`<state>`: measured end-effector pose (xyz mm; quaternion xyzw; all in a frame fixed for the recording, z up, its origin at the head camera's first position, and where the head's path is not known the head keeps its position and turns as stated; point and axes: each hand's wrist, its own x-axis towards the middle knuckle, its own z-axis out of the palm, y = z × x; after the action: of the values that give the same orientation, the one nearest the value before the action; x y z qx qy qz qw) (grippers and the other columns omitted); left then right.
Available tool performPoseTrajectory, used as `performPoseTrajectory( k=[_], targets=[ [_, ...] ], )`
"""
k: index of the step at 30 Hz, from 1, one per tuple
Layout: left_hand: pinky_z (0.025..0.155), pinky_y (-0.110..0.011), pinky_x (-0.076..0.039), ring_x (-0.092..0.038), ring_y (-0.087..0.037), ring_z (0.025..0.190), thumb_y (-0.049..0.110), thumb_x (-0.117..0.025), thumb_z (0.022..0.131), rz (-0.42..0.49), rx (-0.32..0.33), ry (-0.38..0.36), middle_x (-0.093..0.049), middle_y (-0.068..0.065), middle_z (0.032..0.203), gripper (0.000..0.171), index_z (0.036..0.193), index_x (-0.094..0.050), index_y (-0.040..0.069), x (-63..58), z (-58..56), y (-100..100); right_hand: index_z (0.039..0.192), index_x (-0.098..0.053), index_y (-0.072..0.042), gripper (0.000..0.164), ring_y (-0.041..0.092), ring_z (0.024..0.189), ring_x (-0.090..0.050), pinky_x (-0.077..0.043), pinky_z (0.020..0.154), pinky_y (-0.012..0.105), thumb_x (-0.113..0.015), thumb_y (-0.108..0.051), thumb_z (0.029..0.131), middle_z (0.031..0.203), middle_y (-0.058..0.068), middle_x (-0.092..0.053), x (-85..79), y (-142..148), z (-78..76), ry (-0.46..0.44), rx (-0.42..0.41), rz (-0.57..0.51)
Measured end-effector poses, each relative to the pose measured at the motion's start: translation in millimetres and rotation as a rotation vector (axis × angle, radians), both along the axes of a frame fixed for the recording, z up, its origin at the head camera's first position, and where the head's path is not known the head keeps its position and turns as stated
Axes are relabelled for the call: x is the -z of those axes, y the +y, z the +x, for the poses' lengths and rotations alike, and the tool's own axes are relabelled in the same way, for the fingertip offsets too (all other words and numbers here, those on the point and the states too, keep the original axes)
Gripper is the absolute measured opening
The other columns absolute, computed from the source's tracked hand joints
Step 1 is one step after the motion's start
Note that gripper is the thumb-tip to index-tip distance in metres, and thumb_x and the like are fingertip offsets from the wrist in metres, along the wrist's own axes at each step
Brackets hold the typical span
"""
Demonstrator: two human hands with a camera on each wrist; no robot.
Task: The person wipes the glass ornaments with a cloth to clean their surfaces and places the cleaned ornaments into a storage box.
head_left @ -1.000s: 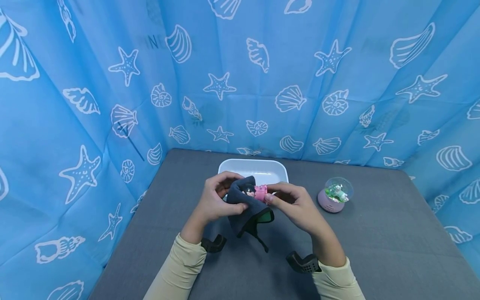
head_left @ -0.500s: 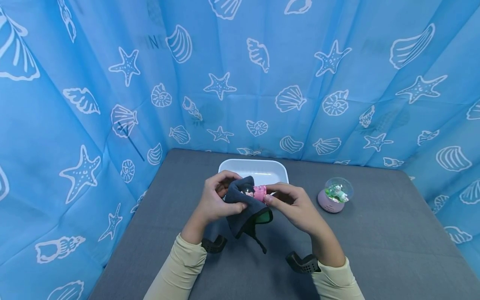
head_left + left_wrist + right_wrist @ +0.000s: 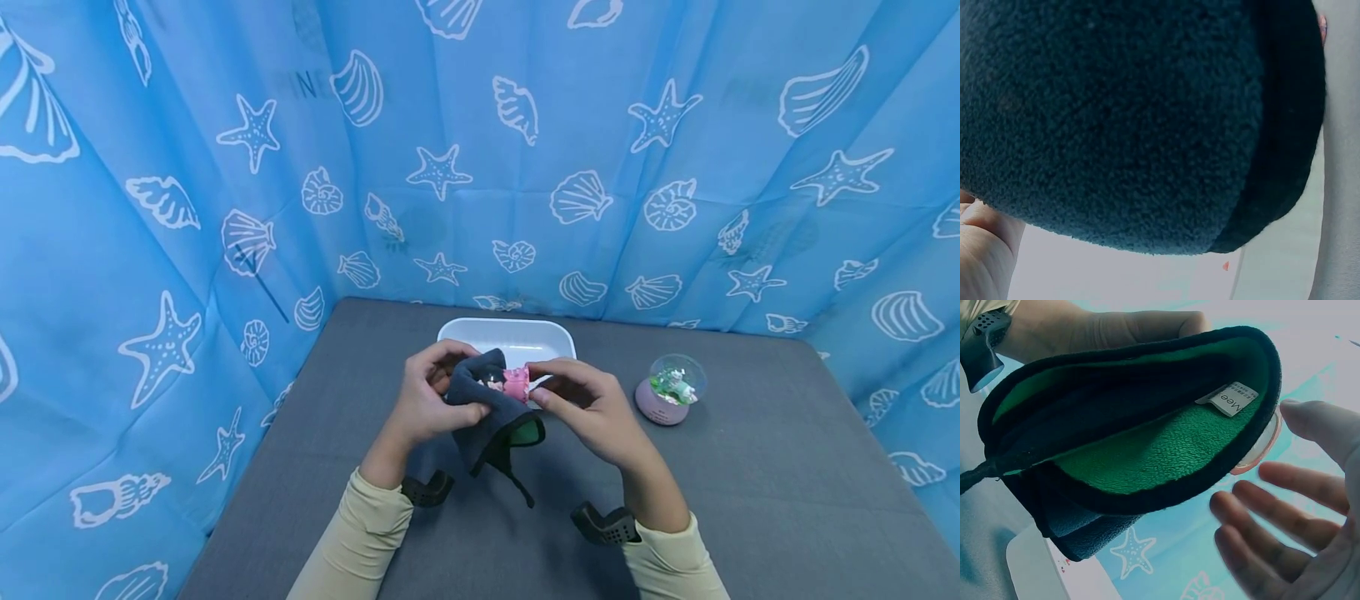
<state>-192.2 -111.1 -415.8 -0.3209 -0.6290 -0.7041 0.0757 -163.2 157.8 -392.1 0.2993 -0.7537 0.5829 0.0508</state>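
Observation:
My left hand (image 3: 427,400) grips a dark blue cloth (image 3: 487,417) with black edging, a green lining and a hanging cord. The cloth is folded around a small snow globe with a pink base (image 3: 516,383); its dark, shiny dome is partly covered. My right hand (image 3: 585,400) pinches that base between thumb and fingers. In the right wrist view the cloth's green lining (image 3: 1166,450) and a white label (image 3: 1235,399) show, with the globe's round underside (image 3: 1260,450) behind the edge. The cloth (image 3: 1110,125) fills most of the left wrist view.
A white tray (image 3: 506,325) stands on the grey table (image 3: 772,467) behind the hands. To the right sits another snow globe (image 3: 670,390) with a pale pink base. A blue curtain (image 3: 517,192) with shell and starfish prints hangs along the back and sides.
The snow globe and cloth have shifted slightly to the left. Both hands keep their hold, with the right hand's fingers moved a little on the base.

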Motion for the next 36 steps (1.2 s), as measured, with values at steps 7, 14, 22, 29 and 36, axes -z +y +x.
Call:
performPoseTrajectory(
  k=[7, 14, 22, 29, 36],
  targets=[
    [0.083, -0.03, -0.066, -0.071, -0.014, 0.096, 0.006, -0.087, 0.076, 0.009, 0.012, 0.026, -0.064, -0.032, 0.11, 0.053, 0.122, -0.064, -0.007, -0.6, -0.1, -1.1, 0.137, -0.068, 0.0, 0.052, 0.03, 0.119, -0.073, -0.064, 0.095, 0.034, -0.076, 0.016, 0.088, 0.133, 0.021, -0.069, -0.4, -0.8, -1.5, 0.086, -0.009, -0.089],
    [0.082, -0.03, -0.066, -0.072, -0.014, 0.096, 0.009, -0.088, 0.077, -0.001, 0.011, 0.017, -0.065, -0.031, 0.11, 0.053, 0.122, -0.065, -0.006, -1.9, 2.1, -0.3, 0.134, -0.067, 0.008, 0.058, 0.021, 0.126, -0.068, -0.063, 0.097, 0.037, -0.079, 0.024, 0.079, 0.136, 0.025, -0.066, 0.4, -0.7, -2.2, 0.154, -0.08, -0.153],
    [0.082, -0.029, -0.066, -0.072, -0.014, 0.095, 0.007, -0.087, 0.076, -0.002, 0.004, -0.001, -0.065, -0.032, 0.11, 0.053, 0.123, -0.065, -0.007, -2.0, 2.2, 0.6, 0.131, -0.07, 0.005, 0.054, 0.02, 0.125, -0.069, -0.062, 0.096, 0.042, -0.079, 0.021, 0.08, 0.137, 0.024, -0.067, -0.8, 0.1, 0.5, 0.132, -0.1, -0.134],
    [0.083, -0.028, -0.065, -0.071, -0.014, 0.096, 0.014, -0.089, 0.078, -0.01, 0.013, 0.0, -0.064, -0.032, 0.111, 0.054, 0.123, -0.065, -0.006, -3.0, 3.1, 1.7, 0.131, -0.069, 0.006, 0.056, 0.02, 0.123, -0.07, -0.062, 0.098, 0.039, -0.08, 0.022, 0.079, 0.135, 0.024, -0.067, -0.2, 0.9, 0.0, 0.131, -0.112, -0.147],
    [0.084, -0.028, -0.065, -0.071, -0.014, 0.096, 0.011, -0.088, 0.078, -0.027, 0.017, 0.0, -0.066, -0.031, 0.112, 0.053, 0.123, -0.066, -0.006, -2.0, 2.1, 1.8, 0.13, -0.07, 0.005, 0.054, 0.019, 0.121, -0.071, -0.062, 0.098, 0.038, -0.08, 0.022, 0.079, 0.133, 0.022, -0.069, 0.1, 2.3, 0.1, 0.119, -0.095, -0.139]
  ],
)
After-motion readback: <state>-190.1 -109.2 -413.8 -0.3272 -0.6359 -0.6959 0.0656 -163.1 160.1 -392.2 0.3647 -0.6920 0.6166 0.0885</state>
